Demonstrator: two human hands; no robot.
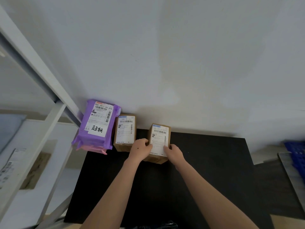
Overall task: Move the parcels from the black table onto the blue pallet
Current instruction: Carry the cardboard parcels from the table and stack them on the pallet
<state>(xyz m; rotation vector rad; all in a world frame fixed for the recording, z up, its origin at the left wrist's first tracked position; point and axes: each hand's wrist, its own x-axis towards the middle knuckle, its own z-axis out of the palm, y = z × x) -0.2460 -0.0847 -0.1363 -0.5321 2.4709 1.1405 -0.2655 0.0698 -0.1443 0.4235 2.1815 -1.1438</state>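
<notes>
A small brown cardboard parcel (159, 139) with a white label stands near the back of the black table (206, 171). My left hand (140, 148) grips its left side and my right hand (175, 152) grips its right side. Whether the parcel is lifted off the table I cannot tell. A second brown parcel (125, 132) sits to its left against the wall. A purple plastic mailer (97, 124) lies on a pink one at the table's back left corner. A piece of the blue pallet (297, 154) shows at the far right edge.
A white metal shelf frame (38, 129) stands to the left, with labelled parcels on its shelves. A white wall runs behind the table. A grey board edge (290, 176) lies at the right, next to the pallet.
</notes>
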